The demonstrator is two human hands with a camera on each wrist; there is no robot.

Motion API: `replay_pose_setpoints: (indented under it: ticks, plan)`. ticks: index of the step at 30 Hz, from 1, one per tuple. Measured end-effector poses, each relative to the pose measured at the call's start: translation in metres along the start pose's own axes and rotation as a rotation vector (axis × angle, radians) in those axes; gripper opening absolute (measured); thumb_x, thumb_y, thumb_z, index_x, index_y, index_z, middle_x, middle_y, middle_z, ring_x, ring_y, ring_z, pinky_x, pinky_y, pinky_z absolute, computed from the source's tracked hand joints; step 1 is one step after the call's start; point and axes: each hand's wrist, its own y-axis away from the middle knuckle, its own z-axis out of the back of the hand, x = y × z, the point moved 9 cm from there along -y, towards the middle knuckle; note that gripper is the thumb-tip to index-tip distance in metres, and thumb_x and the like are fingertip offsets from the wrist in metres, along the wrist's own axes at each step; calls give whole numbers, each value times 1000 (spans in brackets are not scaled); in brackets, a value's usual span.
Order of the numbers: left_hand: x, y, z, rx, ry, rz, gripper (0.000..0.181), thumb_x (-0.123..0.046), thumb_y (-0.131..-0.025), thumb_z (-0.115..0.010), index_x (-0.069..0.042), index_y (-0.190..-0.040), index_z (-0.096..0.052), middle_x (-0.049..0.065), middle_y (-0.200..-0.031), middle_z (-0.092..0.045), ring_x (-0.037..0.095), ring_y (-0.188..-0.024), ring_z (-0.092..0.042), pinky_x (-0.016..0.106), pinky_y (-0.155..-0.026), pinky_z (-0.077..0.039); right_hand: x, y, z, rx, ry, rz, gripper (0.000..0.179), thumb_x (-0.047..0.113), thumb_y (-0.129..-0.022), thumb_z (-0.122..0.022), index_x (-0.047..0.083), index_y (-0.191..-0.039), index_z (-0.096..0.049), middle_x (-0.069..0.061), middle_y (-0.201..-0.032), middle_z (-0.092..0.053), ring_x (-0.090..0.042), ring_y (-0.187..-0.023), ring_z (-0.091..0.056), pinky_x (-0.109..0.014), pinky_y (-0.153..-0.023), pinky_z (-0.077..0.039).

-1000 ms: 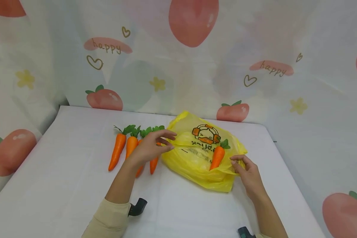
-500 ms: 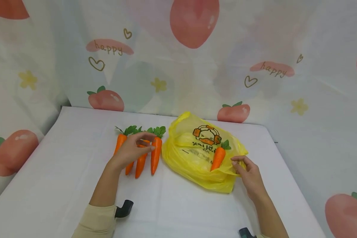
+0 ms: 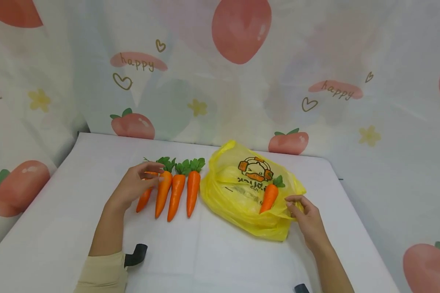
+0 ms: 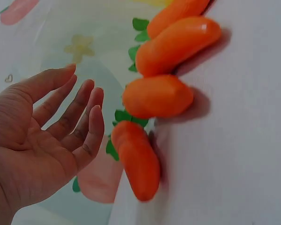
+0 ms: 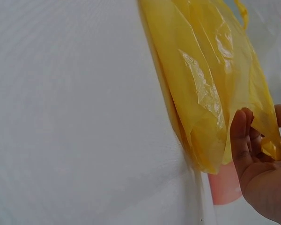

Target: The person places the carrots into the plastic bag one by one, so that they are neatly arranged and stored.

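My left hand point(image 3: 137, 185) hovers over the leftmost carrot point(image 3: 144, 201), fingers loosely bent and nothing in them. In the left wrist view the palm faces up beside that same carrot point(image 4: 138, 161), with a gap between. Several orange carrots with green leafy tops form a row, tips toward me. To their right lies a crumpled yellow plastic bag point(image 3: 234, 203) with a duck print. My right hand point(image 3: 308, 219) pinches the edge of its mouth; the right wrist view shows yellow film point(image 5: 269, 145) between thumb and fingers. Another carrot point(image 3: 269, 197) lies at the mouth, its tip behind a fold.
Everything rests on a white-covered table point(image 3: 220, 260). A printed curtain point(image 3: 234, 101) with fruit and hearts hangs along its back and sides. Dark camera mounts point(image 3: 136, 255) stick out from both wrists.
My left hand has moved left from beside the bag, across the carrot row, to the leftmost carrot, uncovering the others. The right hand keeps its pinch on the bag. The view has tilted slightly.
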Motion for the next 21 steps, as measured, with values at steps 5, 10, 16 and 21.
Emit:
replay_pose_setpoints:
  ticks: [5, 10, 16, 21]
  plan:
    - [14, 4, 15, -46, 0, 49, 42, -14, -101, -68, -7, -142, -59, 15, -138, -59, 35, -122, -55, 48, -99, -52, 0, 1, 0, 0, 4, 8, 32, 22, -109, -55, -2, -130, -58, -14, -133, -53, -20, -104, -51, -18, -84, -50]
    - [28, 5, 26, -113, 10, 126, 42, -18, -102, -68, -12, -143, -60, 14, -143, -53, 36, -127, -52, 49, -99, -51, 0, 1, -2, -1, 13, 1, 32, 22, -109, -55, -1, -130, -58, -13, -131, -53, -21, -102, -52, -19, -83, -50]
    - [40, 4, 28, -114, 5, 180, 45, -14, -100, -66, -12, -145, -58, 18, -149, -47, 37, -124, -53, 48, -99, -51, 1, 2, -1, -6, 29, -1, 32, 23, -110, -54, -1, -130, -58, -14, -133, -54, -21, -103, -52, -19, -84, -50]
    - [48, 1, 21, -59, -6, 204, 50, -16, -99, -69, -12, -147, -55, 21, -153, -40, 40, -129, -49, 48, -99, -52, 1, 2, 0, -7, 29, 13, 32, 22, -110, -54, -2, -130, -59, -15, -132, -55, -20, -102, -53, -19, -83, -51]
